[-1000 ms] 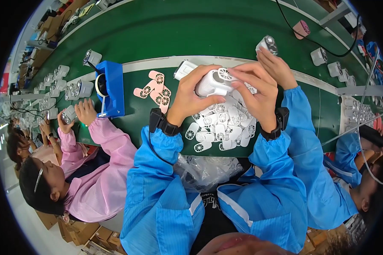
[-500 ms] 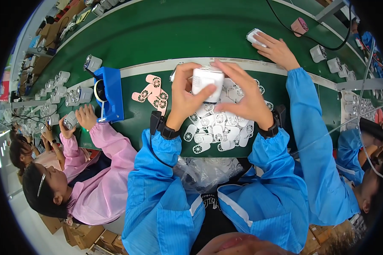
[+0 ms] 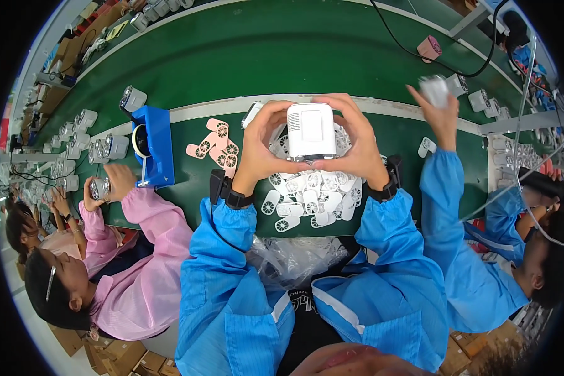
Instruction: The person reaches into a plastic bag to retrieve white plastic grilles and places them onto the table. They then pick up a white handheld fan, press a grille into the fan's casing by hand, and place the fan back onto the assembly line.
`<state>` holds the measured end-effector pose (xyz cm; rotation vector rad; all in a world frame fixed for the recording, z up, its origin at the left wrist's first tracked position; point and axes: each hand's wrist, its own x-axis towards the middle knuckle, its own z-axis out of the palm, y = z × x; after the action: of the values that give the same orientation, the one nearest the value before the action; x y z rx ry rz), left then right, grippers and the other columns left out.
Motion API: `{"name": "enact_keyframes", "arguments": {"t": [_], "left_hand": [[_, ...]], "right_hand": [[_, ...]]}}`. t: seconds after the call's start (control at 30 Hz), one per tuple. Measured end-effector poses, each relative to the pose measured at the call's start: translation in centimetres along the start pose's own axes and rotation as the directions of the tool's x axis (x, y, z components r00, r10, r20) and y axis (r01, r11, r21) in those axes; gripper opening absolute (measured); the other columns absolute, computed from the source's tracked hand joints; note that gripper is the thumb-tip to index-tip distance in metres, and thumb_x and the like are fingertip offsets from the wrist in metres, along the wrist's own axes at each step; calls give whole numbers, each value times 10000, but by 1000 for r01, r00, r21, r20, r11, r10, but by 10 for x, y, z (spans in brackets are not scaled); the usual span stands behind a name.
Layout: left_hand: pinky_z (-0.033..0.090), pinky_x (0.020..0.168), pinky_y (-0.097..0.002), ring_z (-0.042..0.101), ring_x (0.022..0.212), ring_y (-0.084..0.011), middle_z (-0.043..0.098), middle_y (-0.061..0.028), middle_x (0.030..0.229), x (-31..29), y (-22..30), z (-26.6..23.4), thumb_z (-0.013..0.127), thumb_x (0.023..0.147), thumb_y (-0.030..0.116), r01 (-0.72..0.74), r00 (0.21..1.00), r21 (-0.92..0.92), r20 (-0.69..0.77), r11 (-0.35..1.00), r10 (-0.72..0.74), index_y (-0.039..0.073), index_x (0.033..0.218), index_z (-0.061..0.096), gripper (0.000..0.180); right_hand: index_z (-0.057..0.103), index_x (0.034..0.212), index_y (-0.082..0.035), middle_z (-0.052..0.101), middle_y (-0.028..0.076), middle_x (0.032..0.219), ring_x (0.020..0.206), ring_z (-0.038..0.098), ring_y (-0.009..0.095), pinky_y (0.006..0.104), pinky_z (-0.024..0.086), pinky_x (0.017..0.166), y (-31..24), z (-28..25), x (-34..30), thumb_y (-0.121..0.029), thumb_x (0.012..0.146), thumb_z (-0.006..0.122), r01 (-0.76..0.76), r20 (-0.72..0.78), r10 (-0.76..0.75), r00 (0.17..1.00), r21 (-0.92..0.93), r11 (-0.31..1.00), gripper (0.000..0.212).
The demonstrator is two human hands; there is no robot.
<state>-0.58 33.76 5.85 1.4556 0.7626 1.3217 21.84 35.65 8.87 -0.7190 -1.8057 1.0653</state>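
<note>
A white box-shaped plastic housing [image 3: 311, 128] with rounded corners is held up above the workbench, its raised rectangular panel facing up and its shiny silver rim toward me. My left hand [image 3: 261, 150] is closed round its left side, the thumb by the lower rim. On the opposite side my right hand [image 3: 361, 143] grips it the same way. Below both hands lies a heap of white flat plates [image 3: 313, 199] with wheel-like round cutouts, partly hidden by my hands and the housing. Similar pink plates [image 3: 219, 156] lie left of my left hand.
A blue tape dispenser [image 3: 158, 147] stands at the left. Beyond a pale ledge runs a green belt [image 3: 263, 56]. A co-worker's hand [image 3: 443, 122] at the right holds a blurred white housing. Left, a co-worker in pink [image 3: 150, 232] handles another unit. Clear plastic bags [image 3: 294, 257] lie before me.
The housing has turned in my hands, and my right hand has closed on its side. The co-worker on the right has lifted a white unit off the belt and moved it rightward.
</note>
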Motion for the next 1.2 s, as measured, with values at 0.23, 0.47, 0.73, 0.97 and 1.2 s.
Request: {"name": "enact_keyframes", "arguments": {"t": [0.23,0.47,0.73,0.97,1.2], "left_hand": [[477,1097,-419,630,1207,-270,633,-140,1279,-9,-3,11,1022,482,191,-166,986,160,51,973,160,10,1345,582,985],[509,1037,-412,650,1165,-287,656,-145,1240,-4,-1,16,1030,487,195,-217,976,101,25,971,216,27,1308,617,935],[496,1088,-428,636,1233,-286,648,-154,1303,0,-1,13,1052,502,202,-214,977,126,44,969,210,4,1382,593,1012],[462,1138,-413,619,1258,-257,639,-132,1324,-2,-10,12,1044,513,182,-35,999,-18,5,999,35,-7,1397,578,1017],[454,1142,-406,622,1247,-239,641,-115,1316,-12,-9,12,1034,540,161,4,999,-47,-44,999,-6,-9,1386,567,981]], "right_hand": [[461,1457,20,590,242,1298,1189,623,322,437,514,1013,7,28,-19,-351,836,852,243,-158,-258,953,-109,964,822],[400,1340,-26,571,303,1275,1111,619,329,436,518,957,13,29,-13,-368,883,789,371,-187,-380,906,-82,925,691],[408,1338,-14,557,286,1266,1090,606,307,424,523,938,20,27,-16,-305,871,791,331,-290,-341,894,-82,940,671],[437,1370,6,550,252,1278,1098,590,284,418,519,940,14,24,-12,-284,900,736,276,-279,-295,914,-105,955,628],[516,1404,18,546,202,1325,1174,582,292,426,519,971,21,21,-15,-431,856,837,206,-205,-234,951,-147,967,778]]}}
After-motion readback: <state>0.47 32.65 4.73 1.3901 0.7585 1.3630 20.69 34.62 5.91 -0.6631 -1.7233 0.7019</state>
